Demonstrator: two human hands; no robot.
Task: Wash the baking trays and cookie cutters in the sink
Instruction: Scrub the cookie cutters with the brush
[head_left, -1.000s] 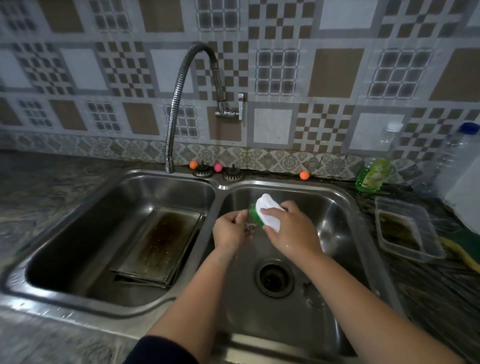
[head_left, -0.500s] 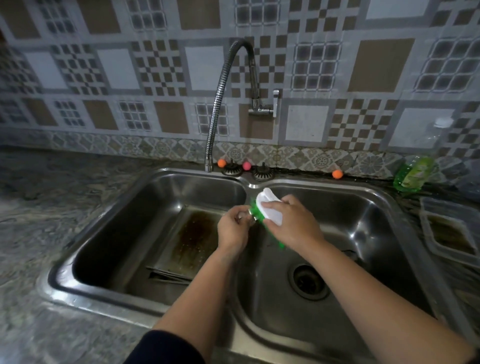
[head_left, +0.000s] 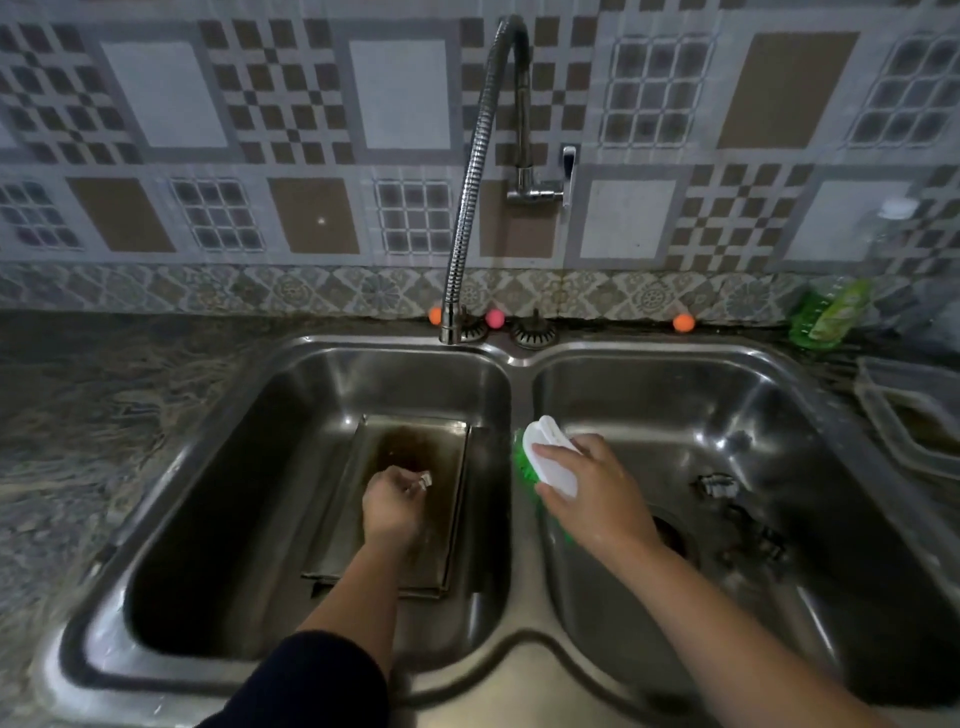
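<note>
Patterned brown-and-grey wall tiles back a stainless steel double sink (head_left: 514, 358), where a small metal cookie cutter (head_left: 423, 480) is pinched in the closed fingers of the left hand (head_left: 392, 506), held over the stained rectangular metal baking tray (head_left: 410, 452) lying in the left basin, its long axis running away from the person. A white-handled green-bristled scrubbing brush (head_left: 545, 460) is gripped in the right hand (head_left: 597, 496) over the right basin, beside the divider. More cutters (head_left: 717, 486) are seen near the drain, closer to the right hand

Small metal piece (head_left: 423, 480) in left fingers (head_left: 400, 480) (too blurred to identify).
</note>
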